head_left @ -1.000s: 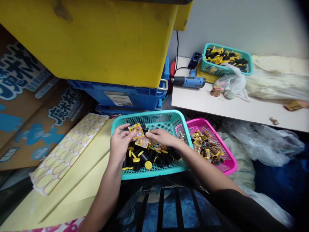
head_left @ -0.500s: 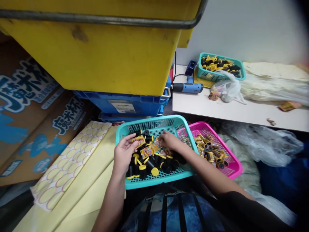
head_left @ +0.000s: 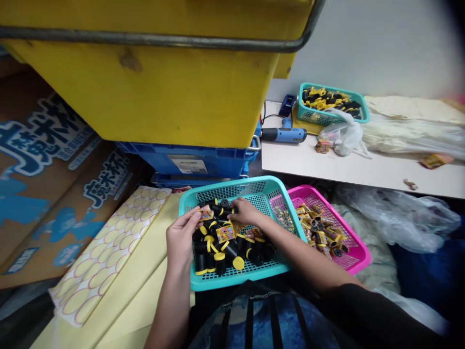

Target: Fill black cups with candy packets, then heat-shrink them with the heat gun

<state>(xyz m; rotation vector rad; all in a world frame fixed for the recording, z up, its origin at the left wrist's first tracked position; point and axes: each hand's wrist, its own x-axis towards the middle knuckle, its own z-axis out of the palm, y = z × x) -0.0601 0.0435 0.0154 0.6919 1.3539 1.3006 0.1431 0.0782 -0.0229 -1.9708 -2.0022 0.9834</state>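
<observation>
A turquoise basket (head_left: 247,278) in front of me holds many small black canisters with yellow caps (head_left: 220,261). My left hand (head_left: 184,231) is over its left side, thumb and fingers pinching a small printed sleeve (head_left: 206,213) in orange and yellow. My right hand (head_left: 246,213) reaches into the basket from the right, its fingers bent down among the black canisters. What its fingertips grip is hidden. Another printed sleeve (head_left: 225,234) lies on the canisters between and below the hands.
At right a pink basket (head_left: 358,259) holds printed-sleeved pieces. A white shelf (head_left: 290,162) carries a blue heat gun (head_left: 290,134), another turquoise basket (head_left: 305,112) and a plastic bag (head_left: 345,133). A yellow bin (head_left: 174,97) overhangs blue crates (head_left: 214,165). Sticker sheets (head_left: 105,261) lie left.
My right hand has shifted left within the basket, away from the clear and yellow sleeves, down to the canisters. The sleeve in my left hand has tilted. The view has shifted slightly.
</observation>
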